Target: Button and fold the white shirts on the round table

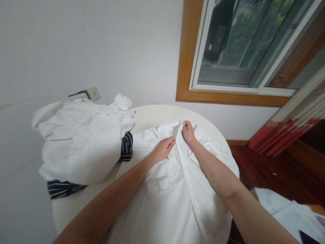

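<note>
A white garment [172,200], probably a shirt or coat with a front placket, lies spread over the round table and hangs towards me. My right hand [188,132] pinches the top of its raised front edge near the collar. Just left of and below it, my left hand [165,147] has its thumb and fingers closed on the cloth beside the same edge. Between the two hands the fabric stands up in a fold. Small fastenings, if there are any, cannot be made out.
A heap of white clothing [81,139] with black-striped fabric [126,146] sits on the table's left side. The cream table [162,112] stands against a wall with a socket [93,93]. A wood-framed window [228,94], a red-and-white curtain [274,135] and a white bag-like item [281,210] are at right.
</note>
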`<state>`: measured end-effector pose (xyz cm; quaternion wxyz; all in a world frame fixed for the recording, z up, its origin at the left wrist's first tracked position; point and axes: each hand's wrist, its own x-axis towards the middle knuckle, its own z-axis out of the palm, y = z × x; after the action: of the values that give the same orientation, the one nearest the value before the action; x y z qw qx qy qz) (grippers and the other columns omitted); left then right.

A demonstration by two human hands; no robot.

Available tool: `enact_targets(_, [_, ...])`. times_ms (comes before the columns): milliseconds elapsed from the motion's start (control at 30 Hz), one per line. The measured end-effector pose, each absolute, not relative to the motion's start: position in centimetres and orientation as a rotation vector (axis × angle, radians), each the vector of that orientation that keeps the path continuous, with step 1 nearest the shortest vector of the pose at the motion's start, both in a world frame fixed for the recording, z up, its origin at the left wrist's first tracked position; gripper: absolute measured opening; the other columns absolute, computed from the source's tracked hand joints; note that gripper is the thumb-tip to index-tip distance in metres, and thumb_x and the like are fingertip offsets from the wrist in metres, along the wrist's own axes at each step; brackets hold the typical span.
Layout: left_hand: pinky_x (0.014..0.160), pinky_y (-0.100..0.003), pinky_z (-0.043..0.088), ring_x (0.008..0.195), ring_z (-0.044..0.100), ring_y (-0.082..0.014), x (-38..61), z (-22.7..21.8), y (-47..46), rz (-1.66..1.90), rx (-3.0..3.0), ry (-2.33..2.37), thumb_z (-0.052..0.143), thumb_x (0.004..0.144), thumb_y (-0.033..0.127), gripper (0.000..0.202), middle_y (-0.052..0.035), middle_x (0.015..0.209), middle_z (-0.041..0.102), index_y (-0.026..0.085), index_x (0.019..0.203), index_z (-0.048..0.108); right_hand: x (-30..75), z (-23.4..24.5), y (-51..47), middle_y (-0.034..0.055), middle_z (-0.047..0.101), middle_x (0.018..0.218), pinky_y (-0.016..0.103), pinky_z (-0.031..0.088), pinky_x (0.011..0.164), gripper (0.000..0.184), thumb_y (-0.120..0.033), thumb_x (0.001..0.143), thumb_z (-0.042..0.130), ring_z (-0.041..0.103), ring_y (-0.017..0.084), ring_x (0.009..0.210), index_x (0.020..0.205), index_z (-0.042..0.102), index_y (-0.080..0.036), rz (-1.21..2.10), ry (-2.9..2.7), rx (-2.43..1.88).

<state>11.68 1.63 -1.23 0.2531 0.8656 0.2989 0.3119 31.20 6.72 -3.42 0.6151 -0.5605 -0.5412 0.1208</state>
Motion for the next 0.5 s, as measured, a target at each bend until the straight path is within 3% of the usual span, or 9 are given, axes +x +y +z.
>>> enact_targets(333, [0.079, -0.024, 0.044, 0.083, 0.060, -0.0152, 11.80, -0.71, 1.06, 0.860, 2.271, 0.868, 0.047, 0.089, 0.032, 0.017, -0.0006, 0.086, 0.066, 0.020, 0.090, 0.059, 30.80, -3.54, 6.42, -0.0064, 0.047, 0.059, 0.025, 0.036, 0.049, 0.020, -0.036, 0.086, 0.040, 0.045, 0.013, 0.046, 0.099, 0.049, -0.023, 0.474, -1.246, -1.288])
enact_targets(500, [0.075, -0.024, 0.043, 0.077, 0.058, -0.0142, 11.93, -0.49, 0.96, 0.861, 2.260, 0.908, 0.049, 0.087, 0.032, 0.018, 0.0010, 0.078, 0.063, 0.018, 0.082, 0.060, 30.69, -3.45, 6.25, -0.0061, 0.049, 0.059, 0.026, 0.037, 0.047, 0.020, -0.036, 0.086, 0.040, 0.045, 0.013, 0.043, 0.099, 0.049, -0.024, 0.502, -1.272, -1.289])
